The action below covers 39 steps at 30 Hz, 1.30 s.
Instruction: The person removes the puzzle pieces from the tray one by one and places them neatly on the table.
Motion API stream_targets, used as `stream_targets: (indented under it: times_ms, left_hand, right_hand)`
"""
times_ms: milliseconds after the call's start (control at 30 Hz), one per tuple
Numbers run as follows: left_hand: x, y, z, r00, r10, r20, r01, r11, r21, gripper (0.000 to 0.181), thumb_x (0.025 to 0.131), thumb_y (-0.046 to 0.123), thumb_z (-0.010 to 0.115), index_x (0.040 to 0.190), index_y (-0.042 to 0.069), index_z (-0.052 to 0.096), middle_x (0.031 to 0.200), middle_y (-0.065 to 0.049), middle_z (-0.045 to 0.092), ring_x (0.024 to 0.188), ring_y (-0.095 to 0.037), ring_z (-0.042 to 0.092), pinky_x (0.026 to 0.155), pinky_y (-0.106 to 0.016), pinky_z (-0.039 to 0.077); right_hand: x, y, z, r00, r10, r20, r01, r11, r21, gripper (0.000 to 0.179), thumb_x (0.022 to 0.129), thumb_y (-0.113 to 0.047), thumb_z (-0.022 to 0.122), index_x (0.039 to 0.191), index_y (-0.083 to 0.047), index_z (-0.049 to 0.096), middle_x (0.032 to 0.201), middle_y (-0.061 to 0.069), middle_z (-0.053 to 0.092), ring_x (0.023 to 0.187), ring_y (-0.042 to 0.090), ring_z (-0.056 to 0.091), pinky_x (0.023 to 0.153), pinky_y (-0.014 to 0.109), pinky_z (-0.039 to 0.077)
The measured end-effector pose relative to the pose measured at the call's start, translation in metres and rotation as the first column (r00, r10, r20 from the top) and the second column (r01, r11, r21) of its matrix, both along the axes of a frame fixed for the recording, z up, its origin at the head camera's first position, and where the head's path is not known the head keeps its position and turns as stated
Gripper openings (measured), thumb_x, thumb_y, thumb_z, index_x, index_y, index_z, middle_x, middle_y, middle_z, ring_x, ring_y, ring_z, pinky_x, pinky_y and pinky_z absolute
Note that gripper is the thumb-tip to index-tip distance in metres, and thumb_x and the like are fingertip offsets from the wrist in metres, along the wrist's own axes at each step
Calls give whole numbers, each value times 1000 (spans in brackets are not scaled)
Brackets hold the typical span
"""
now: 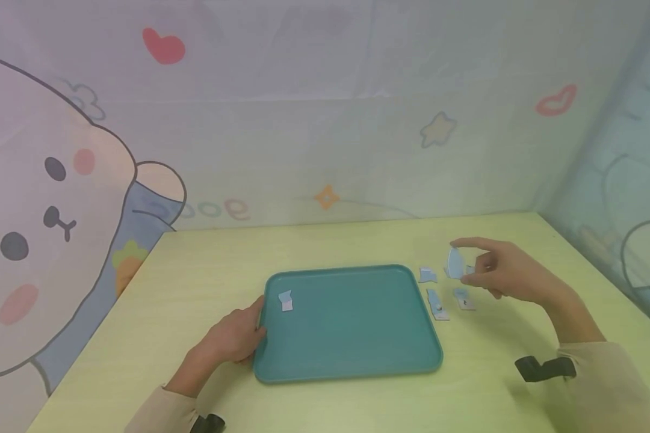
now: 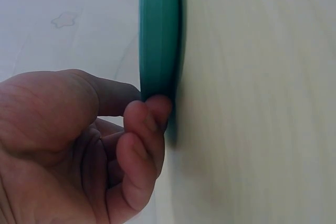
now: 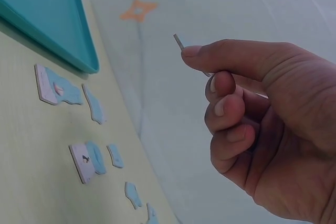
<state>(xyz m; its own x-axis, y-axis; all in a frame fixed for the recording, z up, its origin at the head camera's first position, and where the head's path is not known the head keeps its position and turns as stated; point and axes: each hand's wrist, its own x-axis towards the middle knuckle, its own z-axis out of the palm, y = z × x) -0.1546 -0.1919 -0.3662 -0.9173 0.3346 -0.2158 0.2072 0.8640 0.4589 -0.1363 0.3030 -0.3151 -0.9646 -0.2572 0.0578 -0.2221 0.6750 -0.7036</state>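
A light blue, curved-edge puzzle piece [image 1: 455, 263] is pinched between the thumb and forefinger of my right hand [image 1: 506, 270], raised above the table at the right. In the right wrist view this piece [image 3: 179, 40] appears edge-on as a thin strip. My left hand [image 1: 233, 334] grips the left rim of a teal tray [image 1: 352, 337]. From the left wrist, its thumb and fingertips are seen on the tray's side wall [image 2: 159, 35]. One small blue-and-white puzzle piece [image 1: 286, 302] lies inside the tray, near its upper left corner.
Right of the tray lie several loose pieces, among them a notched blue one [image 1: 427, 275], a long one [image 1: 437, 305] and one with a dark mark [image 1: 464, 299]. A printed cloth [image 1: 325, 120] hangs behind the table [image 1: 206, 258].
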Motion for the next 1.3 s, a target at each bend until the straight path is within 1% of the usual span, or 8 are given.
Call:
stream_targets:
  times_ms: [167, 467, 733, 833, 967, 1067, 1300]
  left_hand:
    - [0, 0, 0, 1000, 0, 0, 0, 1000, -3, 68, 103, 6, 48, 163, -10, 21, 52, -4, 54, 43, -13, 48, 48, -27, 38]
    - [1, 0, 0, 1000, -8, -18, 8, 1000, 5, 66, 104, 6, 49, 162, -10, 23, 54, -4, 55, 44, -13, 48, 48, -27, 38]
    - [1, 0, 0, 1000, -11, -19, 11, 1000, 12, 66, 103, 6, 49, 162, -9, 24, 53, -4, 54, 44, -14, 48, 48, -27, 37]
    - [1, 0, 1, 1000, -13, -19, 13, 1000, 13, 66, 103, 6, 49, 162, -10, 24, 53, -4, 54, 44, -14, 48, 48, -27, 38]
    - [2, 0, 1, 1000, -9, -15, 9, 1000, 15, 66, 103, 6, 49, 162, -10, 23, 54, -4, 55, 44, -14, 49, 48, -27, 39]
    - [2, 0, 1, 1000, -6, -13, 6, 1000, 18, 67, 103, 6, 49, 163, -10, 23, 54, -5, 55, 44, -14, 50, 48, -27, 40]
    - [2, 0, 1, 1000, -4, -15, 4, 1000, 18, 66, 103, 6, 49, 163, -10, 23, 54, -5, 56, 44, -14, 52, 48, -28, 41]
  right_hand:
    - [1, 9, 1, 999, -32, 3, 32, 999, 12, 67, 96, -21, 78, 156, -23, 48, 67, -3, 48, 50, 11, 45, 49, 30, 39]
    - [3, 23, -1, 1000, -28, 5, 28, 1000, 8, 65, 97, -20, 77, 155, -18, 49, 65, -4, 47, 49, 8, 42, 46, 30, 39]
    - [5, 35, -6, 998, -24, 62, 25, 1000, -9, 65, 97, -16, 76, 155, -12, 48, 63, -4, 44, 48, 8, 38, 49, 30, 41]
    - [5, 40, -9, 996, -22, 88, 24, 1000, -15, 65, 96, -15, 75, 155, -10, 48, 62, -4, 41, 49, 8, 37, 48, 30, 39]
    - [4, 45, -13, 992, -37, 118, 40, 999, -18, 63, 97, -14, 74, 154, -11, 48, 62, -5, 39, 50, 8, 36, 49, 29, 37]
    - [4, 49, -16, 991, -37, 128, 41, 999, -23, 62, 97, -14, 73, 154, -11, 48, 62, -5, 38, 49, 8, 34, 50, 29, 38]
    - [1, 58, -27, 984, 16, 178, -2, 997, -78, 67, 98, -11, 71, 159, -3, 43, 62, -6, 33, 49, 8, 27, 47, 28, 34]
